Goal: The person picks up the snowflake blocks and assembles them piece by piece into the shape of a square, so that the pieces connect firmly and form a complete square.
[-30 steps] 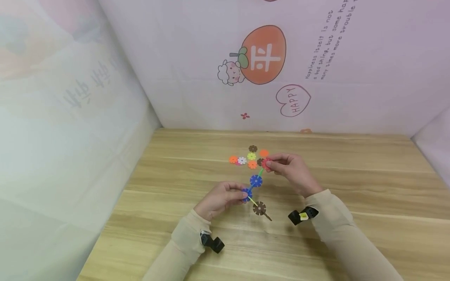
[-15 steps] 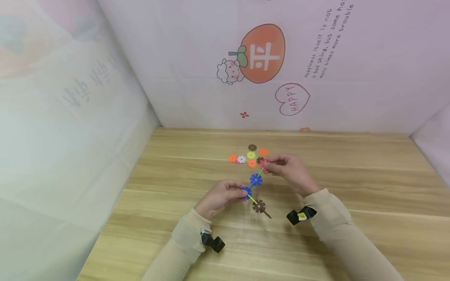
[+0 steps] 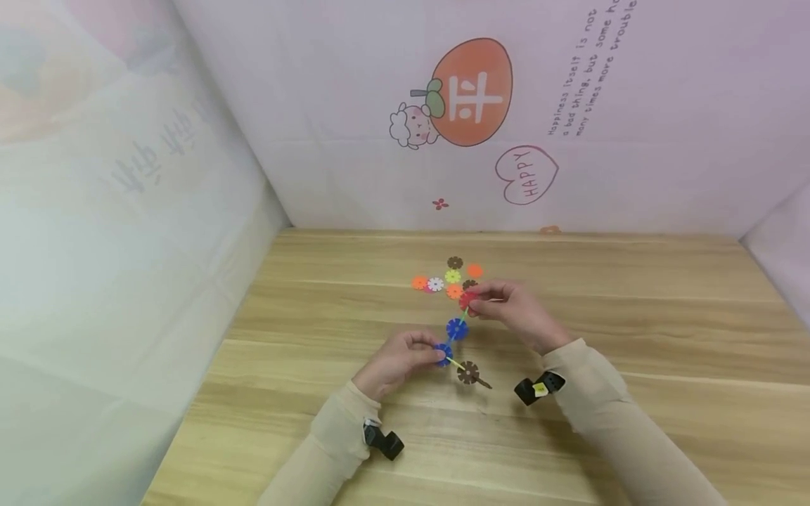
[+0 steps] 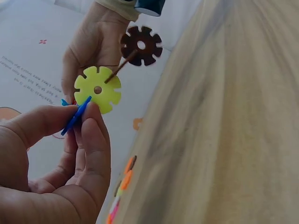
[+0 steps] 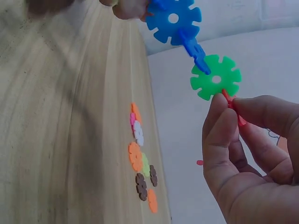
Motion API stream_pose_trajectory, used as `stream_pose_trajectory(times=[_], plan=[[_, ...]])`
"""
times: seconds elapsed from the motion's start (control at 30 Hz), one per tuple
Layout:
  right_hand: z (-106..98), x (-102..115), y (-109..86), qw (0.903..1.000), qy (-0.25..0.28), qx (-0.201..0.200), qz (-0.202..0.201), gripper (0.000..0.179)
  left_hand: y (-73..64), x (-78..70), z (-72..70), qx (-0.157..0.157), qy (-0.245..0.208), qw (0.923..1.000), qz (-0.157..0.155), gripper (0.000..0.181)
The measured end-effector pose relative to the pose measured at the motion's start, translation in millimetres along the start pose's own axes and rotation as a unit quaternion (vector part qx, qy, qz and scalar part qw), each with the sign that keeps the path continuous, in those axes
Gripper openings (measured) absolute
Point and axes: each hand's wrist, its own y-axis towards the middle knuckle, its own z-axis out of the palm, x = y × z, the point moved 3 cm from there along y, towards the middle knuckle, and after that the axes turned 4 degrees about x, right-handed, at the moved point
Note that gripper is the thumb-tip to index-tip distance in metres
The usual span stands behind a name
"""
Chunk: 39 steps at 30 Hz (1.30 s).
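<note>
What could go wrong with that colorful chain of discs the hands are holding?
The red disc, pinched in the right hand, might pop out of the green disc if it gets pulled. At the other end, past the left hand, the last brown disc sticks out with no fingers on it, so a shake or bump could knock it loose.

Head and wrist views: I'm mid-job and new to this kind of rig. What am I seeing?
No robot here, just a person's bare hands. The head camera looks forward and down at both; each wrist camera looks at its own hand's work. The left hand pinches a blue disc, the right hand a red disc; both belong to one chain of notched discs. On the wooden table lie loose discs: orange, brown, yellow, white and pink.
</note>
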Motion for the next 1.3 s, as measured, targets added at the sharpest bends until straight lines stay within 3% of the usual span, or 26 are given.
stream_pose_trajectory(times=[0.17,0.4,0.6,0.83,0.93,1.0,1.1,1.3], plan=[[4,-2,2.8,0.9993,-0.034,0.014,0.002,0.033,3.5,10.5,1.0,-0.019,0.027,0.9994,-0.001,0.022],[10,-1,7.1,0.9974,-0.058,0.032,-0.030,0.028,3.9,16.4,1.0,-0.027,0.079,0.9965,-0.006,0.024],[14,-1,8.9,0.9951,-0.086,0.029,-0.039,0.023,-2.0,7.6,-6.1,-0.034,0.186,0.9820,-0.003,0.026],[18,-1,11.7,0.9899,-0.130,0.027,-0.048,0.019,-4.5,-9.4,-14.5,-0.054,0.252,0.9661,0.019,0.031],[20,0,12.5,0.9902,-0.127,0.035,-0.047,0.019,-0.1,-18.8,-15.5,-0.063,0.246,0.9662,0.048,0.035],[21,0,13.0,0.9903,-0.124,0.040,-0.049,0.020,4.2,-24.4,-15.4,-0.068,0.220,0.9707,0.067,0.036],[24,1,12.9,0.9904,-0.118,0.047,-0.055,0.020,11.1,-29.4,-14.9,-0.080,0.190,0.9759,0.070,0.036],[30,1,13.0,0.9901,-0.118,0.052,-0.056,0.020,18.3,-31.5,-12.8,-0.083,0.177,0.9788,0.061,0.028]])
